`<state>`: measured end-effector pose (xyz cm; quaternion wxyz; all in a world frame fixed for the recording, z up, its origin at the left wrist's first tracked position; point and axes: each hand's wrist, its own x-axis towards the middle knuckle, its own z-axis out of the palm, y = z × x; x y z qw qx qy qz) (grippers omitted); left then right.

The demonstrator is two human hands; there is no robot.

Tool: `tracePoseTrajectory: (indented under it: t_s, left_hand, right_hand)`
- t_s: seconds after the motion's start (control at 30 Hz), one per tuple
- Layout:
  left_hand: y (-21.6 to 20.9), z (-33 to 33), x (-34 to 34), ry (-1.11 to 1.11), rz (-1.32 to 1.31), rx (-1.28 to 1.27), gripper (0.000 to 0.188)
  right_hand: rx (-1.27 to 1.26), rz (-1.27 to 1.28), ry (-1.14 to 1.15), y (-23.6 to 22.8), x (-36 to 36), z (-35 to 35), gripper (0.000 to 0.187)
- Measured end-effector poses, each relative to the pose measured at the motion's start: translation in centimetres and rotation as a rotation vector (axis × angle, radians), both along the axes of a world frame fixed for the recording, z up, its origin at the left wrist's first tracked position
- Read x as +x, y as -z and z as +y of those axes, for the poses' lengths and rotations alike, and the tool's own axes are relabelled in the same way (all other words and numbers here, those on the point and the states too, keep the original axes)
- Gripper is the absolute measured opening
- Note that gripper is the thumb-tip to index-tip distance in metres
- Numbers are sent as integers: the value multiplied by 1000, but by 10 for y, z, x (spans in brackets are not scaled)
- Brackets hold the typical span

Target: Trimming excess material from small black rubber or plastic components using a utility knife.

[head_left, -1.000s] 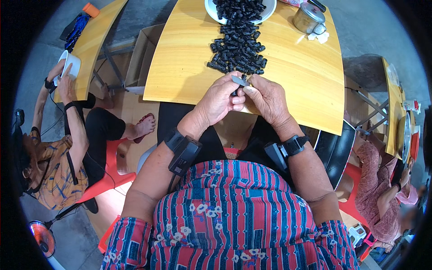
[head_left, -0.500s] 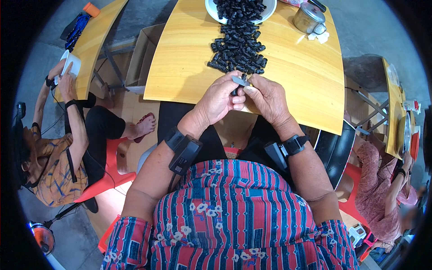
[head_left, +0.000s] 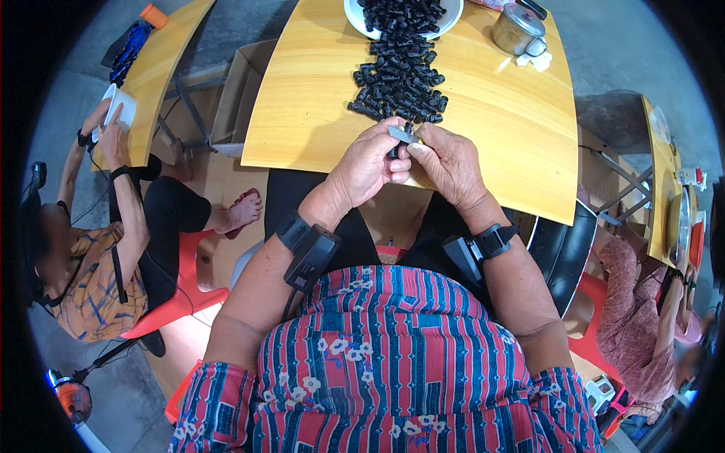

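Note:
Both my hands meet just past the near edge of the yellow wooden table. Closed around a small black cylindrical part [head_left: 393, 152] is my left hand [head_left: 368, 164]; its fingers hide much of the part. My right hand [head_left: 454, 164] pinches a knife with a short grey blade [head_left: 402, 135], its handle mostly covered by the fingers. The blade lies across the black part, against or very near it. Just beyond my fingertips begins a pile of black parts [head_left: 400, 79], which stretches back to a white bowl [head_left: 455, 16] heaped with more of them.
A lidded metal pot [head_left: 519, 32] stands at the table's far right beside crumpled white paper [head_left: 541, 62]. A cardboard box [head_left: 240, 94] sits left of the table [head_left: 302, 98]. On the left a seated person holds a white container [head_left: 124, 113]; another person sits at the right.
My hands and the blade have shifted only very slightly, still on the same black part. At the right, the other person's arms have moved a little.

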<state>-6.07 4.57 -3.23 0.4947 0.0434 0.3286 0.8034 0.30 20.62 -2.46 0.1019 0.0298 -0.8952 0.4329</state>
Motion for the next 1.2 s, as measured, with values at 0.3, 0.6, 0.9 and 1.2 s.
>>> tracePoseTrajectory:
  t_s: [0.3, 0.6, 0.9, 1.2]
  left_hand:
    - [-3, 0, 0, 16, 19, -29, 10]
    - [-4, 1, 7, -113, 14, -7, 12]
    - [-5, 5, 19, -238, -7, -84, 14]
    - [-2, 5, 21, -281, 14, -118, 14]
  right_hand:
    - [8, -17, 32, 6, -2, 3, 24]
    - [-367, 169, -9, 1, 3, 9, 17]
    - [-262, 190, -38, 11, 4, -2, 36]
    - [-103, 301, -57, 13, 2, -4, 36]
